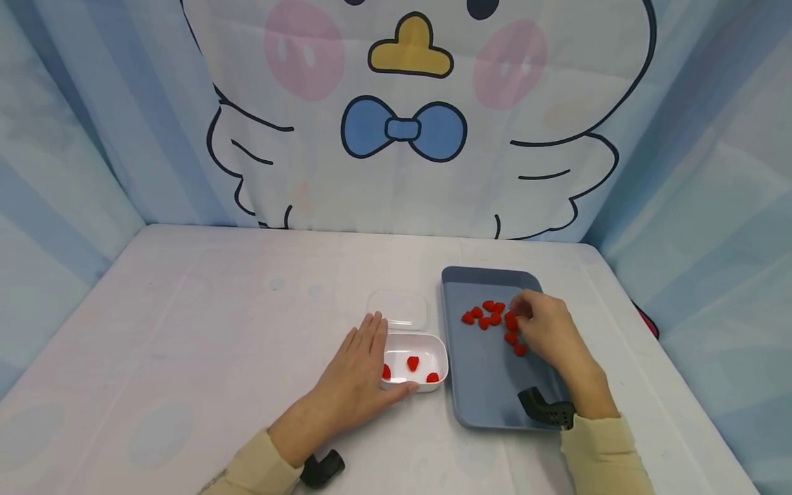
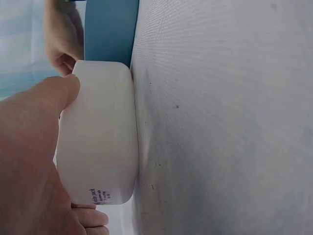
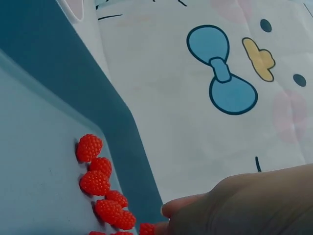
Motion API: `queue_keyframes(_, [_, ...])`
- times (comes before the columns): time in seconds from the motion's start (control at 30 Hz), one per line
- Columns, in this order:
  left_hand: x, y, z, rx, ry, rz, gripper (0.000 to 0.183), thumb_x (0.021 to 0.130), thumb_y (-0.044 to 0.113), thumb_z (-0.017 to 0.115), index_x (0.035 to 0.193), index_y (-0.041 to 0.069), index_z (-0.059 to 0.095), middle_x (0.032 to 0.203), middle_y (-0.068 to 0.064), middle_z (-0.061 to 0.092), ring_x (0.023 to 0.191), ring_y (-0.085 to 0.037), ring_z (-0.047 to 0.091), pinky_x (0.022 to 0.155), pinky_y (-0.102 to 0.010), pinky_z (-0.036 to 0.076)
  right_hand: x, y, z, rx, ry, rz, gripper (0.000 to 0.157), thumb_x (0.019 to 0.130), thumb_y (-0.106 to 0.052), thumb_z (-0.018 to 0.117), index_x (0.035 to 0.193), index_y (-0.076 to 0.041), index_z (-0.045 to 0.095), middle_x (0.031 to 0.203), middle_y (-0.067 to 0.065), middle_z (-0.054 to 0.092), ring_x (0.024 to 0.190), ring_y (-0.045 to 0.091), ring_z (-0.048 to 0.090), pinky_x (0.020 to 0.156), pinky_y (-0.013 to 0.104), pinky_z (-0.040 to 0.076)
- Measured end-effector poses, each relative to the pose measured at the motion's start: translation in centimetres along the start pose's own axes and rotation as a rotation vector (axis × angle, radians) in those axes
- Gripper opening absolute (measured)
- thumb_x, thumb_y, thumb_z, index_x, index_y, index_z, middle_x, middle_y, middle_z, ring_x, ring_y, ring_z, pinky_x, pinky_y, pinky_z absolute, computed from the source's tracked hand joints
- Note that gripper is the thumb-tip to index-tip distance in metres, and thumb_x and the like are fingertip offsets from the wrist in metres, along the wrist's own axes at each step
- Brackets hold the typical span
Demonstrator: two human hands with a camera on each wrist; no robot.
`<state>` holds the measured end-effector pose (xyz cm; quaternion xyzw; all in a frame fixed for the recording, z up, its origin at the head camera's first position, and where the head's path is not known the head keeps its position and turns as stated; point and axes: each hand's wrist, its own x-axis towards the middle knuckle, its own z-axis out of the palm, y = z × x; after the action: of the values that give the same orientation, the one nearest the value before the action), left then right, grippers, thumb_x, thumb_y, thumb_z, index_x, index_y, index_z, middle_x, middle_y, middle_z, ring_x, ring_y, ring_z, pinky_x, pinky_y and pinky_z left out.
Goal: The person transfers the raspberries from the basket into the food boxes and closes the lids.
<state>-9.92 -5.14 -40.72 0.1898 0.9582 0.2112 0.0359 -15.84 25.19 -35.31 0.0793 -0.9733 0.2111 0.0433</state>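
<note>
My left hand (image 1: 355, 368) lies along the left end of a small white plastic box (image 2: 100, 132), fingers straight and thumb at its near rim. Inside the box are red raspberries (image 1: 412, 363), three of them showing in the head view. My right hand (image 1: 547, 326) is over the far right part of a blue-grey tray (image 1: 479, 388), pinching a raspberry (image 3: 146, 228) at its fingertips, partly hidden by the fingers. More raspberries (image 3: 95, 182) lie in a loose cluster on the tray, beside and below those fingers.
A clear plastic lid (image 1: 399, 309) lies on the white table (image 1: 216, 309) just behind the box. The tray's raised rim (image 1: 450, 344) stands close to the box's right side. Curtains with a cartoon print (image 1: 402, 185) enclose the back and sides.
</note>
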Motion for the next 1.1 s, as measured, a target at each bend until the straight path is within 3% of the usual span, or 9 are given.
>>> queue_keyframes(0.3, [-0.1,0.0,0.0,0.0,0.001,0.008,0.105,0.086,0.065,0.062,0.155,-0.001,0.02,0.164,-0.018,0.023,0.153,-0.033,0.018,0.124,-0.051,0.021,0.2,0.1,0.3,0.031,-0.006,0.0,0.018,0.089,0.004,0.059,0.105,0.004,0.067,0.098,0.019,0.07,0.085,0.029,0.061,0.08,0.049,0.058])
queue_keyframes(0.53, [0.1,0.0,0.1,0.006,0.004,0.004,0.105,0.085,0.066,0.061,0.156,-0.001,0.02,0.164,-0.017,0.022,0.154,-0.033,0.018,0.123,-0.051,0.021,0.2,-0.1,0.5,0.064,0.023,-0.079,0.015,0.09,0.003,0.061,0.103,0.002,0.068,0.099,0.018,0.071,0.09,0.03,0.065,0.082,0.051,0.058])
queue_keyframes(1.1, [0.0,0.0,0.1,-0.002,-0.003,0.003,0.105,0.085,0.066,0.061,0.156,-0.001,0.02,0.164,-0.017,0.022,0.154,-0.033,0.017,0.124,-0.051,0.021,0.0,-2.3,1.4,0.115,-0.013,-0.188,0.017,0.088,0.006,0.064,0.103,-0.001,0.068,0.101,0.012,0.07,0.091,0.025,0.064,0.081,0.045,0.059])
